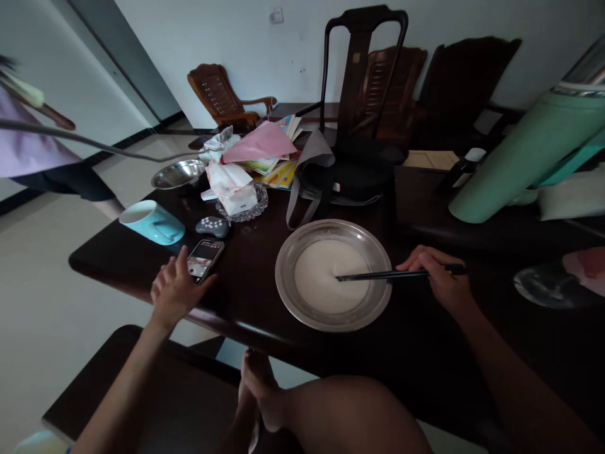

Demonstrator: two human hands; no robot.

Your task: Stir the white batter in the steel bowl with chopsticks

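My right hand [439, 274] is closed around dark chopsticks [378, 275], whose tips dip into a pale, milky batter-like liquid [326, 284]. That liquid fills the lower part of a wide metal bowl [285, 271] on the dark table. Over by the table's left edge, my left hand [177, 284] has its fingers spread at a smartphone [205, 258] with a lit screen. Whether the fingertips touch the phone is hard to tell. Beyond the phone lie a grey game controller [212, 226] and a light blue mug [154, 222], which looks tilted.
A green thermos [524, 151] stands at the right. Behind the bowl are a grey-black bag [350, 183], books [278, 167], a tissue pack [234, 189] on a glass dish and another metal bowl [177, 174]. A person [42, 145] is at the far left. A bench [155, 391] is below.
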